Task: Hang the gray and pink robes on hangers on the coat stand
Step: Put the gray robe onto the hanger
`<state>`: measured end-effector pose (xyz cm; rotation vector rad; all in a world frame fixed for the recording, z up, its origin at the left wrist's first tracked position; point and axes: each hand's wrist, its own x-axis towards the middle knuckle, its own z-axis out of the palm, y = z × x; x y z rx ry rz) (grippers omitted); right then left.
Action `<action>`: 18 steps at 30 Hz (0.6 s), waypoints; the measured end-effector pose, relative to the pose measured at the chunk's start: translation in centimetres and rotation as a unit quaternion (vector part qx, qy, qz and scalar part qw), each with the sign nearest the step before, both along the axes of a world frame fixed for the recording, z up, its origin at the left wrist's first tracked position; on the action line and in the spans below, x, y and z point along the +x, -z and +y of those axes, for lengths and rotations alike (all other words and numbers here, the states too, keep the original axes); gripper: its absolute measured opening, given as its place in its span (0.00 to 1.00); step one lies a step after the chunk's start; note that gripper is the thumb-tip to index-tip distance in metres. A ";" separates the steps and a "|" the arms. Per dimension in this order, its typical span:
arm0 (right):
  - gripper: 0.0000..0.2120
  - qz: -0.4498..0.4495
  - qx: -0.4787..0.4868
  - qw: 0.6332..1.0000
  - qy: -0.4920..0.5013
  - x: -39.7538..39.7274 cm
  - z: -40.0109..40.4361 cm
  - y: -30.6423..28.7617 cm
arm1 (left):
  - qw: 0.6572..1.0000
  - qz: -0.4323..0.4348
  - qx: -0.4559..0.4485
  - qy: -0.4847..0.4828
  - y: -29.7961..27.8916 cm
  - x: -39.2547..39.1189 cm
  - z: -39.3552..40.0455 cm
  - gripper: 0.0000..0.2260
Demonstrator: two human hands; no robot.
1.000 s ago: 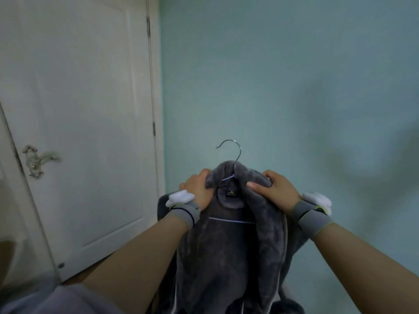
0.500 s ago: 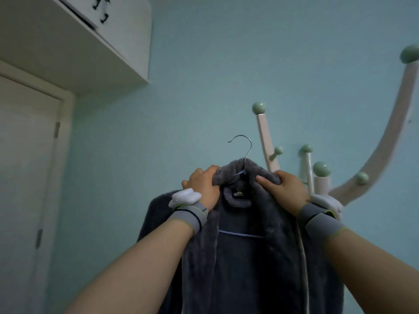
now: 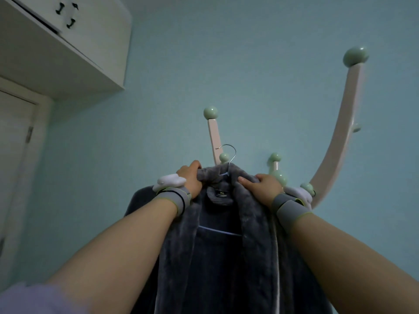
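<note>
Thick gray plush robe (image 3: 217, 257) on thin wire hanger (image 3: 229, 159), judged heavy, soft; left hand (image 3: 190, 177) and right hand (image 3: 265, 186) are clenched on collar shoulders, best hold.

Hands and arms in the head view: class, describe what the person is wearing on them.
Both forearms are bare. The left hand and the right hand each have a grey wristband with a thin yellow-green edge, and a white rounded device sits on each band. A lilac sleeve shows at the lower left corner.
</note>
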<state>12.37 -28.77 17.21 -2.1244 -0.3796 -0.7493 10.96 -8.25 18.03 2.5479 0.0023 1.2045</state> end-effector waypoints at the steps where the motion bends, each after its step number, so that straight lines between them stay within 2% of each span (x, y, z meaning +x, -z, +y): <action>1: 0.21 0.012 -0.006 1.000 -0.004 0.6 0.2 0.1 | 1.000 0.012 -0.005 -0.007 0.2 0.2 0.1 0.10; 5: 0.21 0.044 -0.013 0.999 -0.022 3.0 1.0 1.6 | 0.997 0.068 -0.020 -0.032 2.0 1.3 0.7 0.10; 9: 0.20 0.023 -0.036 0.999 -0.007 4.2 1.0 3.6 | 0.995 0.088 -0.036 0.002 4.6 1.8 0.5 0.15; 11: 0.17 0.017 -0.048 0.999 0.001 4.4 0.8 4.0 | 0.993 0.087 -0.073 0.041 5.6 1.4 1.0 0.20; 14: 0.23 0.036 -0.053 0.997 0.045 3.8 0.7 5.0 | 0.982 0.097 -0.155 0.049 7.3 0.3 3.4 0.20; 16: 0.25 -0.028 -0.054 0.991 0.122 2.3 1.0 6.8 | 0.982 0.114 -0.154 0.005 8.8 -0.6 5.8 0.18; 18: 0.25 -0.152 -0.049 0.977 0.142 0.1 2.4 9.6 | 0.979 0.106 -0.173 -0.016 10.3 -1.6 8.1 0.15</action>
